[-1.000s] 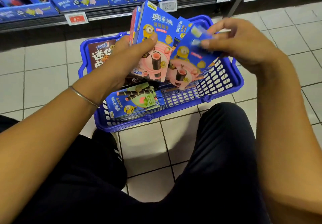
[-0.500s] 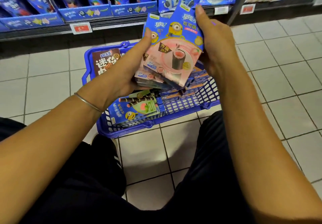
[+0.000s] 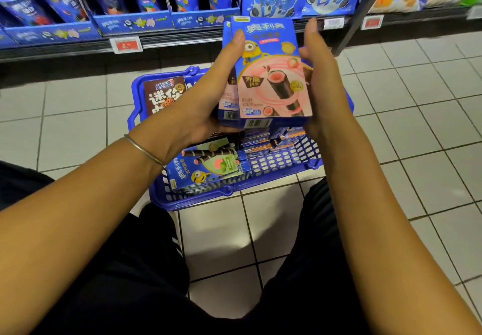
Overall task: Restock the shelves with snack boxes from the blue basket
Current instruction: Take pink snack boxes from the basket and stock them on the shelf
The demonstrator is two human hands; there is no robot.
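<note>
Since half a second ago, the loose, tilted fan of boxes has been squared up into a neat stack, and the right hand has shifted from its top edge to its right side.

A person crouches on a tiled shop floor and holds a stack of snack boxes (image 3: 271,73) in the air above a blue basket (image 3: 198,204), just short of the bottom shelf (image 3: 78,50). The left hand (image 3: 208,99) grips the stack's left side, with the thumb pressed on the front face. The right hand (image 3: 319,79) clasps the right edge. Its fingers run straight up the side, and the thumb seems to lie on the front, though that part is partly hidden.

The stack's long axis stands nearly upright. The brand-name end points up towards the shelf, the barcode end points down at the basket, and the pink printed front faces the camera.

The likely risk is a slip. The boxes are held mostly by pressure from the sides, and the rear ones sit slightly offset to the left. If either hand eases off on the way to the shelf, the smooth cartons could slide apart. They would then drop into the basket, onto the green box (image 3: 208,167) lying there, or onto the tiles.
</note>
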